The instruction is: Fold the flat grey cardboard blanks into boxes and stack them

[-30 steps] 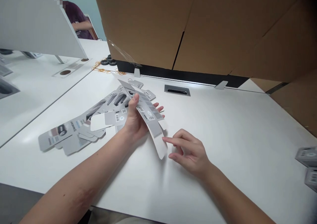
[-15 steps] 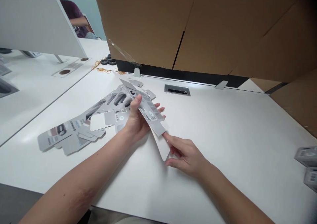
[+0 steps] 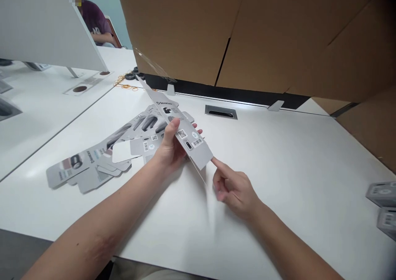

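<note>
My left hand [image 3: 170, 148] grips a grey printed carton [image 3: 189, 133], partly unfolded, with its thumb on the near printed face and its fingers behind. The carton is tilted above the table, a QR code and barcode facing me, and one flap hangs edge-on below. My right hand [image 3: 233, 187] holds nothing; its index finger is stretched out to the carton's lower right corner while the other fingers curl. Beneath and to the left lies a fanned pile of flat cartons [image 3: 89, 162] of the same grey print.
A brown cardboard wall [image 3: 262, 36] stands along the back of the white table [image 3: 278, 181]. A metal cable slot [image 3: 221, 112] is set before it. Grey boxes [image 3: 385, 195] stand at the right edge. Rubber bands [image 3: 126, 86] and black rings lie back left. A person [image 3: 95, 22] sits beyond a partition.
My left hand has turned the carton so its printed face shows more squarely. The lower flap has swung to edge-on, and my right index finger has moved to the carton's corner.
</note>
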`<state>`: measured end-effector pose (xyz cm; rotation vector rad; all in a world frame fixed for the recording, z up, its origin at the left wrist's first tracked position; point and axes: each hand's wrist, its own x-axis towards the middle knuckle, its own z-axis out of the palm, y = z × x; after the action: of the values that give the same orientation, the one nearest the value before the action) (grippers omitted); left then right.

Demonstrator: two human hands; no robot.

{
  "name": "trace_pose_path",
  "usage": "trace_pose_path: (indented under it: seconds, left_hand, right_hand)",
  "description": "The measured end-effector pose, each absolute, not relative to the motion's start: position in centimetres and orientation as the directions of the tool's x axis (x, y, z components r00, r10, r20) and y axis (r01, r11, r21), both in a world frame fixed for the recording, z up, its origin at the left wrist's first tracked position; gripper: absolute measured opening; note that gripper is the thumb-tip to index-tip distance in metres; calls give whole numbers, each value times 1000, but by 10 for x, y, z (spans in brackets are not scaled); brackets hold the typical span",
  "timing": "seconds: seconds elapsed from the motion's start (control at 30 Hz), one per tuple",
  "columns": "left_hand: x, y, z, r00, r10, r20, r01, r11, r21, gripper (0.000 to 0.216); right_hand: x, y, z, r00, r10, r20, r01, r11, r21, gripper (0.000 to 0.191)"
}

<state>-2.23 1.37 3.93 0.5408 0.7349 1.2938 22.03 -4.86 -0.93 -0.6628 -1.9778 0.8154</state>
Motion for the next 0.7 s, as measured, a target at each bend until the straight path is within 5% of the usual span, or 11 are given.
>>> trace_pose_path:
  seconds: [0.17, 0.37, 0.7]
  left_hand:
    - [-21, 20, 38, -35, 970, -239, -647, 161, 746, 84]
    - [-16, 15, 36, -38, 972, -233, -546, 175, 819, 64]
    - [-8, 5, 32, 135, 971, -197, -351, 233, 907, 51]
  right_hand:
    - [225, -51, -1, -174, 882, 439, 206, 468, -859, 41]
    - [218, -46, 2, 32, 959, 280, 182, 270, -945, 51]
    - [209, -46, 14, 1, 992, 126, 111, 125, -986, 64]
